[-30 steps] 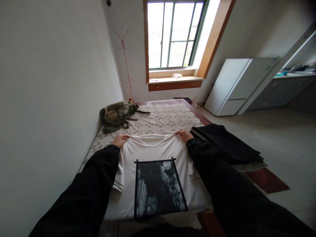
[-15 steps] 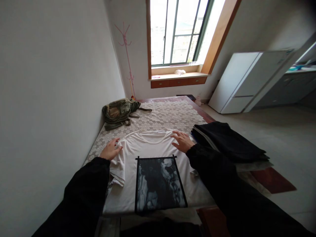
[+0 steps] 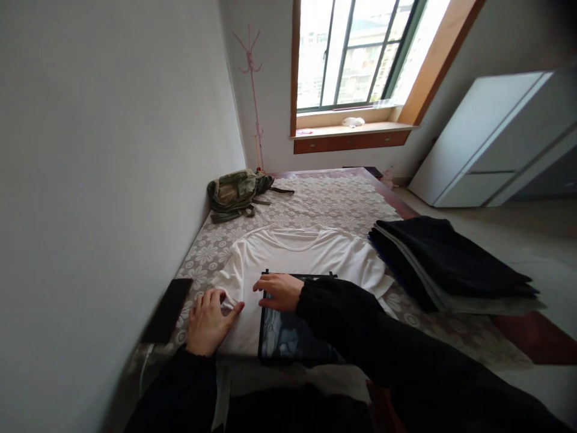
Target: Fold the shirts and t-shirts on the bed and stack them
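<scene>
White T-shirt (image 3: pixel 288 263) lies front up on a patterned cloth (image 3: pixel 336 195) over the tabletop (image 3: pixel 403 208), collar (image 3: pixel 295 249) toward 12 o'clock. Dark print (image 3: pixel 288 341) on its front, partly hidden by the right forearm (image 3: pixel 356 313). Change: a second ago both hands hold the shirt by its shoulders; now the shoulders are released and both hands are lower, toward the 9 o'clock side. Left hand (image 3: pixel 210 322) is spread, thumb apart from fingers, by the sleeve; can't tell if it touches fabric. Right hand (image 3: pixel 280 291) reaches across the print's upper corner, fingers loose, nothing visibly gripped. Probably a switch from positioning the top to handling one side; body looks unfolded. Around the shirt: black slab (image 3: pixel 169 310) at 9 o'clock, newly in view; green backpack (image 3: pixel 237 195) at 11; stacked dark clothes (image 3: pixel 451 255) at 3.
</scene>
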Demonstrator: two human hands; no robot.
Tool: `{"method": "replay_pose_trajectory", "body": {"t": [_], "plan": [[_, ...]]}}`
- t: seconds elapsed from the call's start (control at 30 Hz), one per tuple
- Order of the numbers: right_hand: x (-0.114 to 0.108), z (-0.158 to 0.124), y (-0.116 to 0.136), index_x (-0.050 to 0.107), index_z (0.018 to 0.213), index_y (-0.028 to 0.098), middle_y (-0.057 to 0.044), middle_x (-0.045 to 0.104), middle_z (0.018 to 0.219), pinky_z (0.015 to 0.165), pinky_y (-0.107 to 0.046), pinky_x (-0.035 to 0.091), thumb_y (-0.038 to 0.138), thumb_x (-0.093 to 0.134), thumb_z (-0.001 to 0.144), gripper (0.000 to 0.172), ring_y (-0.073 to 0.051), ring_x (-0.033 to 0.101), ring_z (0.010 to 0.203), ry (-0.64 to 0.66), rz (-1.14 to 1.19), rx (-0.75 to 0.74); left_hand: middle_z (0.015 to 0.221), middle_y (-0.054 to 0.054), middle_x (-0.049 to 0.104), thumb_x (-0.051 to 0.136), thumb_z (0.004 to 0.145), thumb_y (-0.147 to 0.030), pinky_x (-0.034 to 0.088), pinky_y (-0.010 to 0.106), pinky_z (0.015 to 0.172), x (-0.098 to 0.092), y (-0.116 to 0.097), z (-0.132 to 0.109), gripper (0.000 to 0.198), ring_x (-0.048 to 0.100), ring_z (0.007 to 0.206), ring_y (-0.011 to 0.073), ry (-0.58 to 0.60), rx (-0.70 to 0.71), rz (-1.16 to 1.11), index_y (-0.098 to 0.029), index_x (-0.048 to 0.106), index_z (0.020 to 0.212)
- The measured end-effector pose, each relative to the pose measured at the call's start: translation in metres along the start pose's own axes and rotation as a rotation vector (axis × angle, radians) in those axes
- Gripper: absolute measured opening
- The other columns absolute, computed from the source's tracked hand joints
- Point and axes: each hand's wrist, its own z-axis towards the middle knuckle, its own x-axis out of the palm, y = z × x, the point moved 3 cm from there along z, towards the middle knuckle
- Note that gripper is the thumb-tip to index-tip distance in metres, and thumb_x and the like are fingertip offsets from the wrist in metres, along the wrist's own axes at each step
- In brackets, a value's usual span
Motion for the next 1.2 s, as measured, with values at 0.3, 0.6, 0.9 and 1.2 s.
{"method": "replay_pose_trajectory", "body": {"t": [0.3, 0.6, 0.9, 1.2], "plan": [[0.040, 0.023, -0.027, 0.058, 0.129, 0.024, -0.004, 0.070, 0.105, 0.059, -0.027, 0.053, 0.045, 0.060, 0.094, 0.040, -0.014, 0.064, 0.071, -0.457, 0.621, 0.251, 0.157, 0.010, 0.050, 0.046, 0.096, -0.027, 0.025, 0.055, 0.126, 0.028, -0.033, 0.003, 0.061, 0.042, 0.148, 0.0281, 0.074, 0.380, -0.391, -0.025, 0.037, 0.156], [0.036, 0.018, -0.018, 0.066, 0.131, 0.030, -0.006, 0.074, 0.122, 0.114, -0.055, 0.032, 0.034, 0.058, 0.098, 0.034, -0.026, 0.060, 0.121, -0.345, 0.149, 0.213, 0.133, 0.007, 0.068, 0.039, 0.071, -0.002, 0.047, 0.046, 0.115, 0.021, -0.045, -0.008, 0.064, 0.058, 0.133, 0.0254, 0.122, 0.402, -0.560, -0.026, 0.069, 0.122], [0.049, 0.019, -0.021, 0.071, 0.127, 0.036, -0.002, 0.064, 0.145, 0.122, -0.065, 0.006, 0.032, 0.064, 0.093, 0.035, -0.030, 0.044, 0.143, -0.186, 0.046, 0.133, 0.110, 0.007, 0.076, 0.045, 0.087, -0.018, 0.059, 0.043, 0.095, 0.020, -0.039, -0.040, 0.032, 0.070, 0.108, 0.0259, 0.233, 0.382, -0.665, -0.030, 0.072, 0.097], [0.039, 0.017, -0.019, 0.068, 0.133, 0.029, -0.008, 0.061, 0.145, 0.108, -0.046, 0.051, 0.023, 0.057, 0.092, 0.043, -0.025, 0.061, 0.129, -0.433, 0.495, 0.023, 0.151, 0.008, 0.058, 0.049, 0.098, -0.035, 0.040, 0.053, 0.120, 0.030, -0.034, -0.052, 0.045, 0.047, 0.145, 0.0302, 0.195, 0.410, -0.468, -0.031, 0.060, 0.141]]}}
